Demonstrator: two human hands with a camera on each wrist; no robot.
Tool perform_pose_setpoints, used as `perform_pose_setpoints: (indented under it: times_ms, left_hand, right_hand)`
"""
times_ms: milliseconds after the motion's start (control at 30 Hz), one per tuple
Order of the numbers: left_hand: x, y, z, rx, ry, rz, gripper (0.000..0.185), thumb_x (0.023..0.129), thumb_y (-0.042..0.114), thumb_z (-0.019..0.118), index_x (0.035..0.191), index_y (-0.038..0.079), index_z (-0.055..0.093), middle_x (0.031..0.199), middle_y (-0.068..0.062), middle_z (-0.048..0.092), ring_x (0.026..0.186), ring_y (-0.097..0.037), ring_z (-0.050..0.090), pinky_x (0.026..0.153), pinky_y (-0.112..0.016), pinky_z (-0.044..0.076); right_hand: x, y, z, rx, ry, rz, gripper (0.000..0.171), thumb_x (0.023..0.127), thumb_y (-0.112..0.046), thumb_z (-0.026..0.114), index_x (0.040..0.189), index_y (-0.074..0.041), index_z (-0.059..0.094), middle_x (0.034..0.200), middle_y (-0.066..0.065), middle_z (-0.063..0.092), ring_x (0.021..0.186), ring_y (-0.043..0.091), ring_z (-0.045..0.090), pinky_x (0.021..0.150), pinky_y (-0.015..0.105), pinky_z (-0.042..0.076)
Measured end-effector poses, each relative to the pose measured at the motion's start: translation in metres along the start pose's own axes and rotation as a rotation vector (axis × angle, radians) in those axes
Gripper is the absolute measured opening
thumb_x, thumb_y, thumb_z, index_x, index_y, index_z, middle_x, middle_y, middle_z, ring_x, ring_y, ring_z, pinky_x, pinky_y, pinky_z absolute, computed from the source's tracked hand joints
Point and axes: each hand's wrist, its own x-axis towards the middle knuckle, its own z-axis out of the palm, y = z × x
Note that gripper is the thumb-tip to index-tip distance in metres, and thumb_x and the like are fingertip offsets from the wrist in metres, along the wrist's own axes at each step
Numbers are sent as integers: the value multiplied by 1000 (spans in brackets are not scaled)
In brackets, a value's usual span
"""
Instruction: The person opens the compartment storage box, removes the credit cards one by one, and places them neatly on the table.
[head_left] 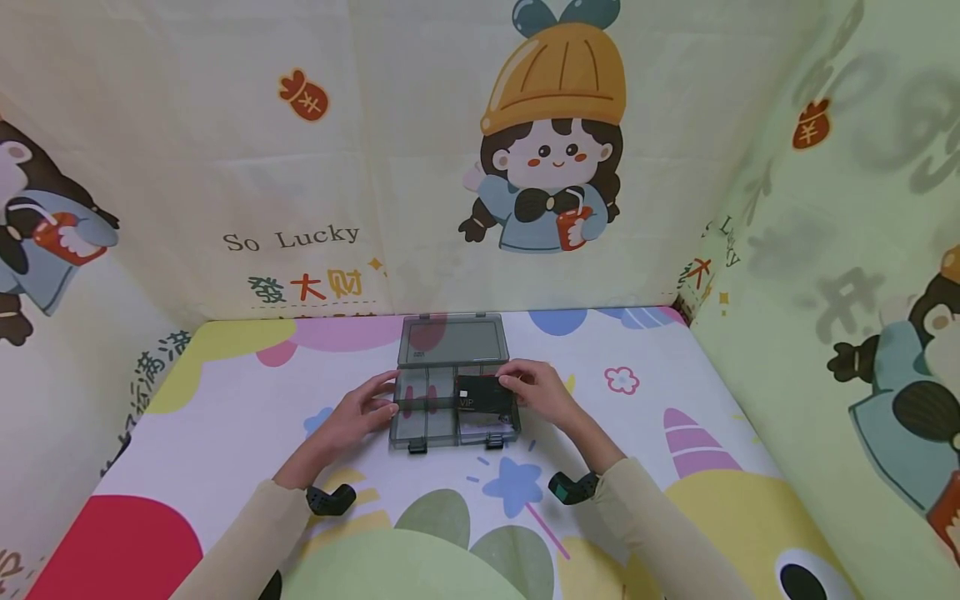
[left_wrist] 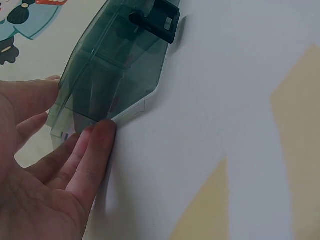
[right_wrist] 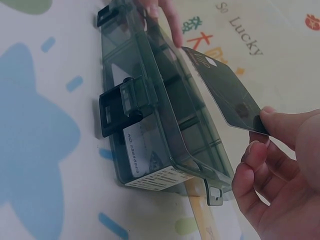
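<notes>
A translucent grey plastic storage box (head_left: 408, 427) with dividers lies on the table, its lid (head_left: 465, 343) laid back toward the wall. My left hand (head_left: 360, 417) holds the box's left side; the left wrist view shows thumb and fingertips at the box wall (left_wrist: 95, 90). My right hand (head_left: 542, 390) pinches a black VIP card (head_left: 480, 396) at one corner between thumb and fingers. This black card (right_wrist: 225, 92) is tilted above the right-hand compartments in the right wrist view. Through the front wall, a pale card with printed numbers (right_wrist: 139, 155) shows inside the box.
Two dark latches (head_left: 417, 447) stick out from the box's front edge. A patterned cloth (head_left: 247, 425) covers the table. Printed cloth walls (head_left: 420, 167) rise at the back and both sides. Each wrist wears a small black device (head_left: 332, 500).
</notes>
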Motion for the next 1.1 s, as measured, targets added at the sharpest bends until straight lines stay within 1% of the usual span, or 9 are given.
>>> perform_pose_setpoints:
  times_ms: [33, 200, 233, 267, 367, 533, 767, 967, 1100]
  left_hand:
    - [0, 0, 0, 0, 0, -2, 63, 97, 22, 58, 152, 20, 29, 151, -22, 36, 125, -37, 52, 94, -41, 54]
    - [0, 1, 0, -9, 3, -4, 63, 97, 24, 59, 152, 21, 30, 152, -22, 36, 127, -38, 51, 95, -43, 54]
    - [0, 1, 0, -11, 3, -4, 63, 97, 24, 59, 152, 21, 30, 152, -22, 36, 127, -38, 51, 95, -43, 54]
    - [0, 1, 0, -12, 3, -2, 63, 97, 24, 60, 152, 21, 30, 152, -22, 36, 127, -38, 51, 95, -43, 54]
    - [0, 1, 0, -12, 3, -1, 63, 97, 23, 59, 152, 21, 30, 152, -23, 36, 126, -38, 51, 95, -43, 54]
    - [0, 1, 0, -11, 0, 0, 62, 97, 22, 58, 152, 20, 30, 151, -23, 36, 126, -38, 51, 95, -42, 54]
    - [1, 1, 0, 11, 9, -18, 62, 97, 21, 58, 152, 21, 30, 150, -21, 39, 124, -36, 53, 94, -39, 54]
    - [1, -1, 1, 2, 6, -15, 62, 97, 22, 58, 152, 22, 30, 150, -22, 38, 125, -37, 53, 94, -39, 55]
    - [2, -2, 1, -1, 7, -20, 63, 97, 26, 60, 152, 23, 30, 151, -21, 38, 126, -37, 52, 95, -40, 54]
  right_hand:
    - [-2, -5, -1, -2, -3, -4, 18, 95, -14, 60, 109, -4, 68, 91, 16, 63, 62, 25, 51, 55, 24, 43]
    - [-2, -3, -3, -10, 7, 5, 17, 96, -13, 59, 108, -6, 69, 91, 14, 64, 66, 35, 54, 56, 25, 45]
    - [-2, -3, -3, -11, 11, 2, 16, 96, -14, 60, 107, -7, 69, 90, 13, 64, 66, 34, 54, 56, 25, 45]
    - [0, 3, -3, -15, 18, 5, 15, 96, -15, 60, 106, -9, 69, 89, 11, 64, 66, 34, 54, 55, 25, 45]
    - [-1, 3, -5, -18, 22, 3, 16, 96, -15, 60, 107, -8, 69, 88, 11, 64, 68, 38, 55, 55, 28, 46]
    - [-1, 5, -6, -6, 37, 14, 15, 96, -15, 60, 106, -10, 70, 88, 9, 64, 66, 32, 54, 56, 33, 47]
    - [-2, 8, -9, -4, 43, 26, 17, 96, -15, 59, 108, -9, 69, 95, 11, 65, 64, 24, 53, 60, 40, 50]
    - [-2, 10, -12, 1, 60, 12, 15, 96, -13, 59, 105, -9, 70, 90, 11, 65, 63, 21, 51, 56, 29, 46]
    - [-3, 12, -13, 6, 65, 18, 15, 96, -13, 59, 105, -10, 70, 89, 10, 64, 64, 21, 51, 57, 29, 46]
